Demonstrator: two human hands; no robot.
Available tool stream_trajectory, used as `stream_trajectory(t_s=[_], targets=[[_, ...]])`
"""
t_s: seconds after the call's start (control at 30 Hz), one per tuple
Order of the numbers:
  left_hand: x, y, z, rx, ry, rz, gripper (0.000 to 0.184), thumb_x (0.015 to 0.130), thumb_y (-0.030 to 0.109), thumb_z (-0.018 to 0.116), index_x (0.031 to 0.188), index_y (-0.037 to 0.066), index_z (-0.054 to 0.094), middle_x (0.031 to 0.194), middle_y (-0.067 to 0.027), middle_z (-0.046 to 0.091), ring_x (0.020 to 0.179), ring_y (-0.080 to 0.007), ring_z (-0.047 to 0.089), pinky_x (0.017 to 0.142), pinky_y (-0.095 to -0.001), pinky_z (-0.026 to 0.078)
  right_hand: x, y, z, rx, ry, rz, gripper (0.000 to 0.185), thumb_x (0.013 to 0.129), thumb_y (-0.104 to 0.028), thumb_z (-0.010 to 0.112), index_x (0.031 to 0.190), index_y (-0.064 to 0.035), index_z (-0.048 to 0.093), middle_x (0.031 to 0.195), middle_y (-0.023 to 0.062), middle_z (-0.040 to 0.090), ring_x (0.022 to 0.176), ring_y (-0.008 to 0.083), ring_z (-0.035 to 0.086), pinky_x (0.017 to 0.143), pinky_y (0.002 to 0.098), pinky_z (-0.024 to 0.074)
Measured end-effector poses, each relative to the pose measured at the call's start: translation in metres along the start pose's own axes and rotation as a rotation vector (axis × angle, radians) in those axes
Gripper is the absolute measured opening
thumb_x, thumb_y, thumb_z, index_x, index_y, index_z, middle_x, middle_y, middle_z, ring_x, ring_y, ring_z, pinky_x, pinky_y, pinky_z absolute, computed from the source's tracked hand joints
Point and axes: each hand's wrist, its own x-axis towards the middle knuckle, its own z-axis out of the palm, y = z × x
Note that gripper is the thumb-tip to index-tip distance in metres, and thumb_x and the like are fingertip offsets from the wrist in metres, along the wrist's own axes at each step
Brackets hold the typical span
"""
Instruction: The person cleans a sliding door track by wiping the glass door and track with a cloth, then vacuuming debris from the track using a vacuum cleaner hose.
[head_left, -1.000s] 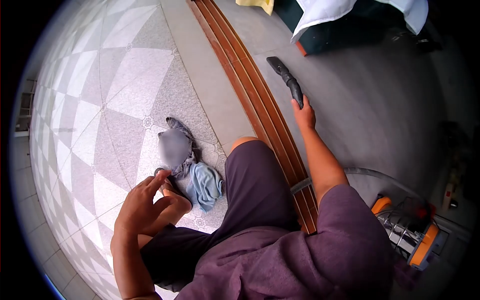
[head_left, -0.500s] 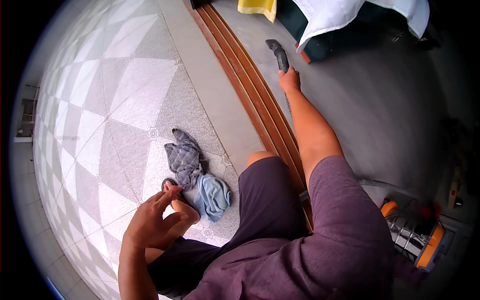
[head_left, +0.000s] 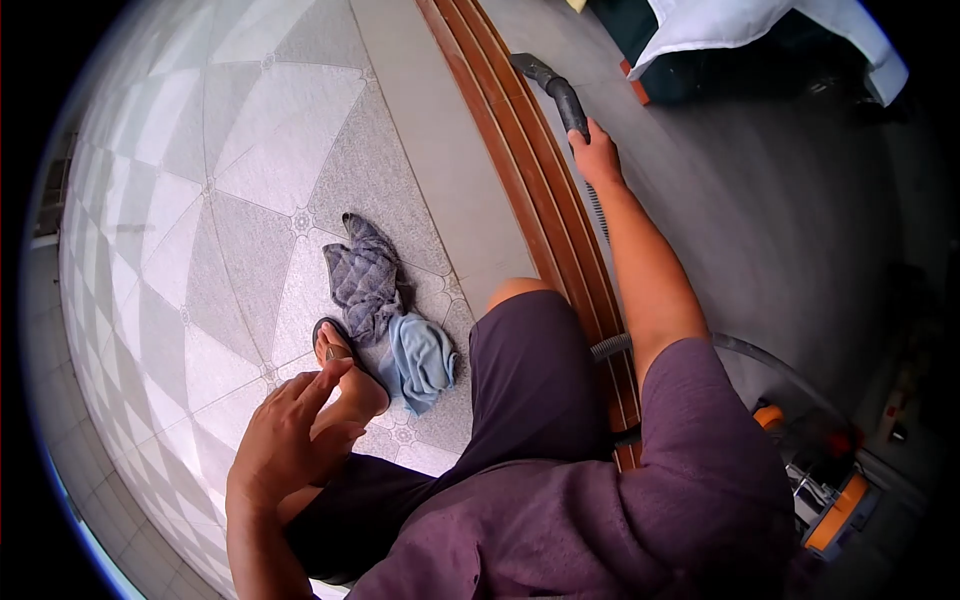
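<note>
My right hand [head_left: 597,152] is wrapped round the black handle of a vacuum cleaner wand [head_left: 566,103], out at the end of my stretched arm. Its angled nozzle tip lies at the edge of the brown sliding-door track [head_left: 515,150]. A ribbed vacuum hose [head_left: 740,347] trails from the wand, passes behind my arm and curves off to the right. My left hand [head_left: 295,430] hangs over my sandalled foot, fingers stretched out and thumb apart, holding nothing. Beyond that foot, a grey checked cloth [head_left: 365,280] and a light blue cloth [head_left: 420,362] lie crumpled on the tiles.
Patterned tiles [head_left: 270,170] cover the floor on the left; a smooth grey floor [head_left: 760,220] spreads right of the track. White fabric [head_left: 700,28] hangs over a dark object at the top right. An orange and grey machine [head_left: 835,515] stands at the lower right.
The vacuum wand and my right hand have shifted; the nozzle now reaches left to the track. More hose shows beside my knee. The view has moved slightly, and my left hand stays open.
</note>
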Motion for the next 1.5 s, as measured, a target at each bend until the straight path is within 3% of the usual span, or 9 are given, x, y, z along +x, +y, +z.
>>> stream_trajectory(t_s=[0.13,0.33,0.4,0.43,0.6,0.77,1.0,1.2,1.5], targets=[[0.008,-0.002,0.002,0.045,0.045,0.062,0.073,0.08,0.015,0.084,0.147,0.013,0.055,0.124,-0.0144,0.07,0.115,-0.0344,0.068,0.096,-0.0422,0.055,-0.058,0.032,-0.033,0.048,-0.033,0.006,0.06,0.097,-0.036,0.063,0.143,0.0016,0.055,0.128,0.0302,0.064,0.118,0.0455,0.062,0.099,0.0492,0.0512],[0.026,-0.006,0.003,0.074,-0.021,0.061,0.071,0.087,0.024,0.082,0.15,0.014,0.053,0.122,-0.0155,0.07,0.114,-0.0333,0.068,0.093,-0.0425,0.056,-0.133,0.034,-0.06,-0.053,-0.019,-0.135,0.058,0.101,-0.033,0.061,0.148,-0.0018,0.05,0.126,0.0256,0.062,0.111,0.0437,0.064,0.093,0.0489,0.0547],[0.033,-0.02,0.007,0.046,-0.043,0.014,0.069,0.089,0.026,0.081,0.151,0.015,0.052,0.122,-0.0149,0.071,0.112,-0.0319,0.069,0.092,-0.0432,0.057,-0.123,0.014,-0.05,-0.136,-0.013,-0.091,0.058,0.102,-0.033,0.06,0.149,-0.0016,0.048,0.124,0.0256,0.061,0.111,0.044,0.064,0.092,0.0498,0.0553],[0.034,-0.015,0.002,0.031,-0.078,0.007,0.059,0.094,0.03,0.073,0.147,0.013,0.054,0.117,-0.0191,0.071,0.109,-0.0378,0.069,0.092,-0.0439,0.055,-0.111,0.005,-0.042,-0.146,0.001,-0.097,0.059,0.102,-0.033,0.06,0.149,-0.0012,0.047,0.124,0.0258,0.061,0.11,0.0448,0.064,0.092,0.0505,0.0553],[0.043,-0.016,0.002,-0.008,-0.085,0.007,0.062,0.093,0.03,0.076,0.149,0.015,0.054,0.113,-0.0155,0.072,0.105,-0.0319,0.071,0.089,-0.0416,0.056,-0.008,-0.039,0.009,-0.176,-0.038,-0.038,0.055,0.101,-0.036,0.061,0.142,-0.0011,0.048,0.124,0.0304,0.061,0.111,0.0465,0.065,0.091,0.0523,0.0567],[0.056,-0.007,0.003,-0.087,-0.108,0.003,0.062,0.094,0.026,0.075,0.15,0.013,0.054,0.11,-0.014,0.073,0.099,-0.0276,0.072,0.088,-0.0395,0.056,0.03,-0.072,-0.02,-0.267,-0.212,-0.018,0.049,0.101,-0.04,0.058,0.134,-0.0041,0.057,0.132,0.0233,0.061,0.118,0.0435,0.064,0.098,0.0526,0.0536],[0.06,-0.007,-0.005,-0.076,-0.09,0.052,0.063,0.097,0.018,0.074,0.155,0.011,0.049,0.117,-0.0152,0.072,0.106,-0.0237,0.071,0.096,-0.0382,0.055,-0.18,0.024,-0.131,-0.273,-0.177,-0.024,0.063,0.099,-0.04,0.064,0.149,-0.0083,0.043,0.113,0.0285,0.066,0.102,0.0475,0.067,0.087,0.0543,0.0556],[0.073,-0.019,-0.001,0.023,-0.082,0.067,0.063,0.097,0.02,0.074,0.155,0.019,0.05,0.115,-0.0139,0.073,0.103,-0.0237,0.071,0.093,-0.0378,0.056,-0.382,0.094,-0.225,-0.28,-0.123,-0.056,0.066,0.094,-0.03,0.076,0.15,-0.0108,0.048,0.109,0.0228,0.066,0.095,0.0432,0.067,0.079,0.048,0.0566],[0.097,-0.011,-0.004,0.049,-0.129,0.044,0.063,0.098,0.025,0.073,0.156,0.018,0.05,0.117,-0.0132,0.073,0.106,-0.0245,0.071,0.097,-0.0393,0.055,-0.529,0.121,-0.329,-0.283,-0.132,0.282,0.052,0.095,-0.03,0.074,0.138,-0.0082,0.056,0.113,0.0174,0.067,0.1,0.0399,0.068,0.085,0.045,0.0556]])
